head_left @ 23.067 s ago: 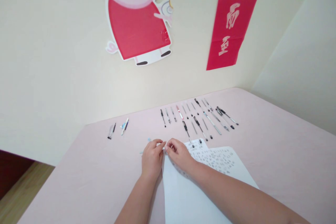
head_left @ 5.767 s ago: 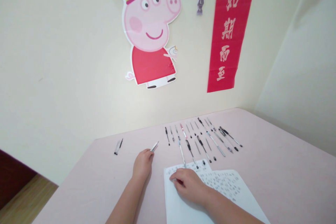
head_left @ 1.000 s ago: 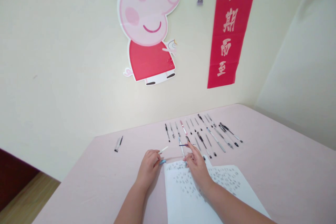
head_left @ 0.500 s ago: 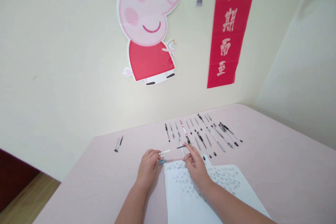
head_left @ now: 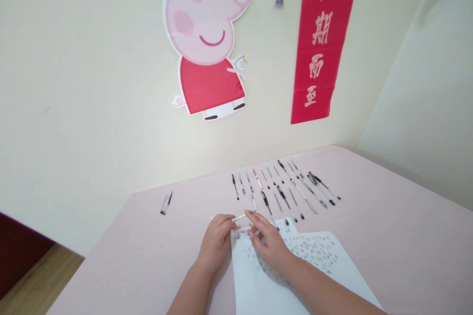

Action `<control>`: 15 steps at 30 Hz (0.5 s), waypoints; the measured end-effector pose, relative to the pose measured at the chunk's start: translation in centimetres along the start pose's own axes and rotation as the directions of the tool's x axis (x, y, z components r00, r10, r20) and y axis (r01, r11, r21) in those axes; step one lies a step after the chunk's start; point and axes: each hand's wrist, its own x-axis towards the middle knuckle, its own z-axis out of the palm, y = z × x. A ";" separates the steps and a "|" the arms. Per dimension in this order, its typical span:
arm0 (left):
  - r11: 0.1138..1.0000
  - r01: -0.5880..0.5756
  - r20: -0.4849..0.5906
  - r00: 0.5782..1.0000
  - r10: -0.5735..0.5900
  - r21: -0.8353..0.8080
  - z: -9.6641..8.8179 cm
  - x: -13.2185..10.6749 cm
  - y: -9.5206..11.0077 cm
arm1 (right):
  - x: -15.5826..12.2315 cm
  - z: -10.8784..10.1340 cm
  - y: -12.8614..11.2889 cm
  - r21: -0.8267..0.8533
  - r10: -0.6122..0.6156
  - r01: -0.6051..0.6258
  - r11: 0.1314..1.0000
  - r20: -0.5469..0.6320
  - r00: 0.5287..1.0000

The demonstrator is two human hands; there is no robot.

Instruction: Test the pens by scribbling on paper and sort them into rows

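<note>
My left hand (head_left: 216, 238) is closed around a slim white pen barrel (head_left: 239, 217), whose far end pokes out past the knuckles on the left. At the barrel's right end, my right hand (head_left: 270, 240) pinches a thin pen refill (head_left: 253, 212) with a dark section, lined up with the barrel. How far the refill sits inside cannot be made out. Lower down, a second pale, slender piece (head_left: 242, 229) spans the gap between both hands; its ends are hidden by fingers. Under my right hand and forearm lies a sheet of paper (head_left: 266, 290) covered in handwriting.
Several pens and refills, among them a black-gripped pen (head_left: 281, 197) and a pink pen (head_left: 257, 179), lie in rows behind my hands. A clear pen part with a black piece (head_left: 166, 204) lies far left. The pink tabletop (head_left: 148, 256) meets the wall behind.
My right hand has moved left and slightly down, bringing the refill up to the barrel's end. My left hand has shifted slightly right. The light-blue piece by my left hand is now out of sight.
</note>
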 end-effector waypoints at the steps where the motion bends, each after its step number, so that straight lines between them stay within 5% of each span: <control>1: 1.000 0.008 -0.002 1.000 -0.008 -0.012 0.1 0.0 0.0 | 0.0 0.0 0.0 -0.005 -0.005 0.005 1.000 0.004 1.000; 8: 0.992 0.069 -0.075 0.994 -0.077 -0.101 -0.2 -0.2 -0.7 | -0.1 0.0 0.2 0.023 0.000 -0.001 1.000 0.052 0.999; 15: 0.977 0.191 -0.223 0.952 -0.208 -0.097 -0.7 -0.6 -3.5 | -0.2 0.2 0.4 0.024 0.019 -0.020 1.000 0.046 0.999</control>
